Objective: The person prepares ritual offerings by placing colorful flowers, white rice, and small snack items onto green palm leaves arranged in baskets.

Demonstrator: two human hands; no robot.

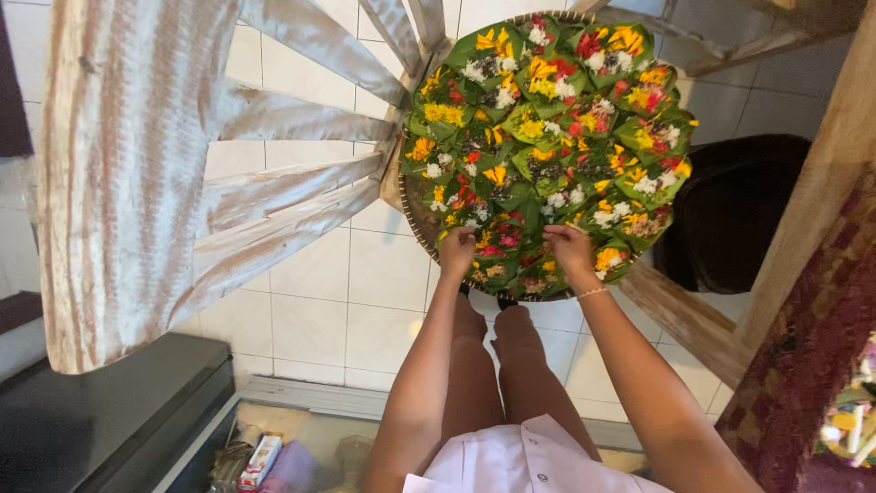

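A round woven tray (pixel 408 208) is piled with several small green leaf cups filled with yellow, red and white flower petals (pixel 547 128). Both my arms reach out to its near edge. My left hand (pixel 456 249) is curled on a leaf cup with red petals at the near left of the tray. My right hand (pixel 569 246) pinches at a leaf cup (pixel 520 239) beside it, fingers closed on the leaf. A thin bracelet sits on my right wrist. My knees show below the tray.
White tiled floor (pixel 310 310) lies under the tray. A whitewashed wooden frame with slanted slats (pixel 137 164) stands at the left, another wooden beam (pixel 803 210) at the right. A dark round mat (pixel 730 210) lies beyond the tray. A black box (pixel 100 411) sits at bottom left.
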